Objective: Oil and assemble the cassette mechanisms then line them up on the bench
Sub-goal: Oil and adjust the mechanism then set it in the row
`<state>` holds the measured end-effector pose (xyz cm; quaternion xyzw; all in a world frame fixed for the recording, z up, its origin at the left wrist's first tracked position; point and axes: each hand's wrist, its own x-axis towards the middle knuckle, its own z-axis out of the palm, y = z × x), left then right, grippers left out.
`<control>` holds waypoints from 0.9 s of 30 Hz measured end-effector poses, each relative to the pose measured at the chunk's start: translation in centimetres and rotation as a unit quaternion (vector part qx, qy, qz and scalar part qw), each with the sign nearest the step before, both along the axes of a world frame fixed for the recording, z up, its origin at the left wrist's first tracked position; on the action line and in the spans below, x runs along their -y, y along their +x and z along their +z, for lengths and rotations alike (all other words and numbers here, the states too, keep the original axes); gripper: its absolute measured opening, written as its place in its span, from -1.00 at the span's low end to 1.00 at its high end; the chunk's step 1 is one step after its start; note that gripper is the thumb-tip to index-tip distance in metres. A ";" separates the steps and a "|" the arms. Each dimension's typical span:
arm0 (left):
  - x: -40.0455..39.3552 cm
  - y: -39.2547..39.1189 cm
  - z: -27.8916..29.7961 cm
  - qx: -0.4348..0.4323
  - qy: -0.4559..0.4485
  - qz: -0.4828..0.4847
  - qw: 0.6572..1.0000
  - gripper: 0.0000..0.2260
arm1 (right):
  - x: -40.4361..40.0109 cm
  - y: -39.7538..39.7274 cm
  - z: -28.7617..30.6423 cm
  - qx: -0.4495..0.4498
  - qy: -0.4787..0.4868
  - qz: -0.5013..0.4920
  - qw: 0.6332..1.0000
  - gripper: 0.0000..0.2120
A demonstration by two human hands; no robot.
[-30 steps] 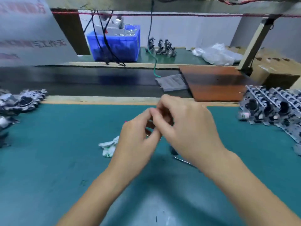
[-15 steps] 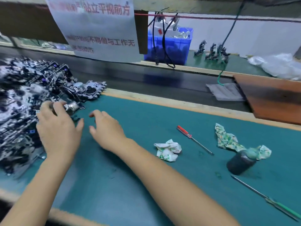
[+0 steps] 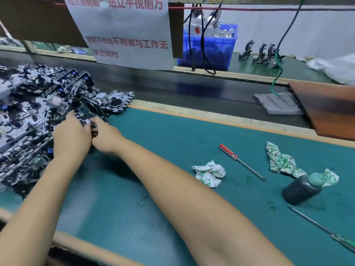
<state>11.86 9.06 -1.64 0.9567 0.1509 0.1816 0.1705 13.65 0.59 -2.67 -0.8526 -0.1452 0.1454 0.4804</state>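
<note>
I have both hands at the near edge of the heap of cassette mechanisms [image 3: 32, 116], which lies to my left on the green bench mat [image 3: 172, 150]. My left hand [image 3: 72, 136] is curled over the edge of the heap, its fingertips buried among the metal plates, and my right hand [image 3: 105, 138] is pressed up against it with the thumb and fingers closing on a small dark part of one mechanism [image 3: 90, 124] between the two hands — I judge both are gripping that same unit, though the fingers hide exactly where. The step in hand, as I read it, is pulling one unit free of the tangle. To do it well I want to lift straight up and slightly toward me, not drag sideways, since the toothed frames look ready to snag their neighbours and pull several along. Holding by the frame edges seems safer than by any wheel or spring. Well off to the right of my right hand wait the dark oil bottle [image 3: 301, 191] with its wad-stuffed neck, the red-handled screwdriver [image 3: 240, 160], a long probe with a green handle [image 3: 324, 230] and two crumpled printed rags [image 3: 209, 173] — so once the unit is free I should carry it across to that clear stretch of mat beside them.
</note>
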 end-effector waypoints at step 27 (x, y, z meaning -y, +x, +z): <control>9.1 -10.9 0.5 -0.070 -0.351 -0.296 0.886 -0.60 | 16.5 -14.0 0.7 0.089 -0.024 -0.153 0.984 -0.89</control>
